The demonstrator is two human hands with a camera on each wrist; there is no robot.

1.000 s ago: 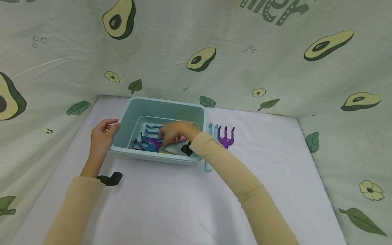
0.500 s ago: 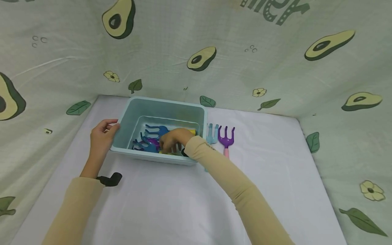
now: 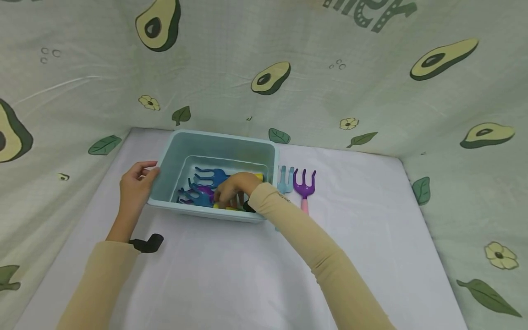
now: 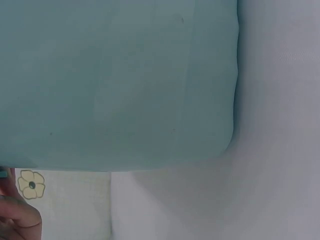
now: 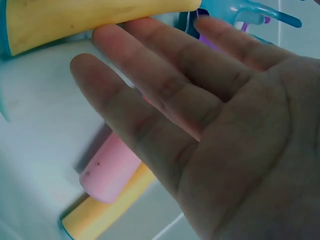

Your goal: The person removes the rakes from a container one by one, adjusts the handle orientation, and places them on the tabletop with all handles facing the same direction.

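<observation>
A light blue plastic bin stands on the table. My left hand pinches its left rim; the left wrist view shows mostly the bin's outer wall. My right hand reaches down inside. Its fingers lie along one side of the yellow handle of a blue garden hand rake, fingertips against it; the thumb side is mostly hidden. Beyond it lies another blue rake, with a purple rake between them. Under my palm, the right wrist view shows a pink handle and a second yellow handle.
Right of the bin, a light blue rake and a purple rake with a pink handle lie side by side on the white tablecloth. An avocado-print curtain hangs behind. Black camera mounts sit at both wrists.
Within the bin, my right hand has shifted slightly nearer and lower, onto the yellow handle, uncovering the far blue rake and its yellow handle end. The left hand stays at the rim.
</observation>
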